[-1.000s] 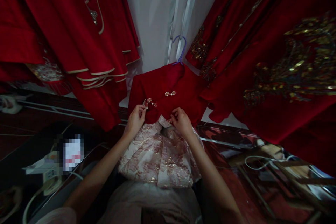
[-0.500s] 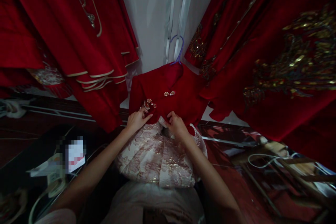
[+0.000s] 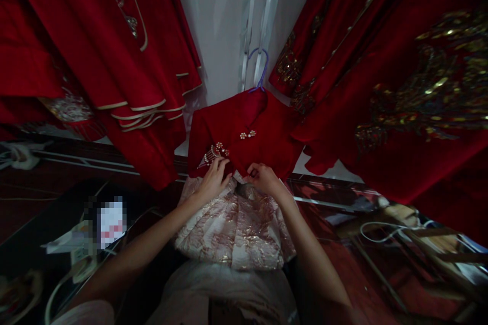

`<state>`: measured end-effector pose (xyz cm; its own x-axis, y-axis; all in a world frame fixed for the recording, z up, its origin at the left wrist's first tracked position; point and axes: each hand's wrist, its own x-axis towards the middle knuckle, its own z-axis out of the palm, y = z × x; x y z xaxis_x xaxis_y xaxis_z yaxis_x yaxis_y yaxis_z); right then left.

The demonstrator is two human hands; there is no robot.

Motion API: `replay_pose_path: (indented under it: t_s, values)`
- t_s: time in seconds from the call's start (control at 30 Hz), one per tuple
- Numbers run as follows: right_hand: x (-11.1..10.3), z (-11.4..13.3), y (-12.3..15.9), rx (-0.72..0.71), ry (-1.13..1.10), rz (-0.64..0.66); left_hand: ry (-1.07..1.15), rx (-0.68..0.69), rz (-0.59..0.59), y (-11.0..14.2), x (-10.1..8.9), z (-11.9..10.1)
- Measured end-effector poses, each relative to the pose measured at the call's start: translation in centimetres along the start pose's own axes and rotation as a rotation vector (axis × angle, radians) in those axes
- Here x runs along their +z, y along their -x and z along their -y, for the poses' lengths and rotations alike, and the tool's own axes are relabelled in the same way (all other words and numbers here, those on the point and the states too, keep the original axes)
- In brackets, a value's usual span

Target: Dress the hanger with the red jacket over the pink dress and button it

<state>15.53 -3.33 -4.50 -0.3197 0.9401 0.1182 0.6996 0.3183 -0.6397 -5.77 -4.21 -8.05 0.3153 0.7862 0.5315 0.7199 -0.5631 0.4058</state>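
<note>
A short red jacket (image 3: 213, 122) hangs from a purple hanger (image 3: 262, 73), with pearl-like flower trims and a beaded tassel ornament (image 3: 213, 155) on its front. Below its hem spreads a pale pink brocade skirt (image 3: 236, 233) with metallic patterning. My left hand (image 3: 214, 180) is at the jacket's lower edge just under the ornament, fingers bent over the cloth and thumb below. Curled at the hem on the other side of the front opening, my right hand (image 3: 265, 179) has its fingertips pinched on the edge. Its fingers partly hide the cloth there.
Red garments with gold edging (image 3: 152, 76) hang at the left, and sequined red garments (image 3: 430, 96) at the right. A dark table (image 3: 34, 228) at lower left carries a blurred white item and a cable. A wooden stool frame (image 3: 381, 259) stands at lower right.
My left hand has slid right along the hem, uncovering the tassel ornament. My right hand has shifted slightly right, its fingers more curled. The skirt's side now lies lower on the right.
</note>
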Motion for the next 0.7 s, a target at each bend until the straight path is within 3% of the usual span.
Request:
replay_pose_path:
  t_s: [0.23,0.4,0.57,0.7]
  values:
    - [-2.0,0.4,0.8,-0.025,-0.133,0.083,-0.010,-0.130,0.000,-0.9,0.5,2.2]
    - [-2.1,0.4,0.8,-0.039,-0.132,0.082,-0.238,-0.175,-0.044,0.0,0.6,3.2]
    - [-1.8,0.1,0.7,-0.049,-0.142,0.087,-0.163,-0.102,-0.098,1.3,0.8,1.7]
    - [-1.9,0.3,0.7,-0.045,-0.148,0.090,-0.127,-0.028,-0.140,0.9,0.7,-0.2]
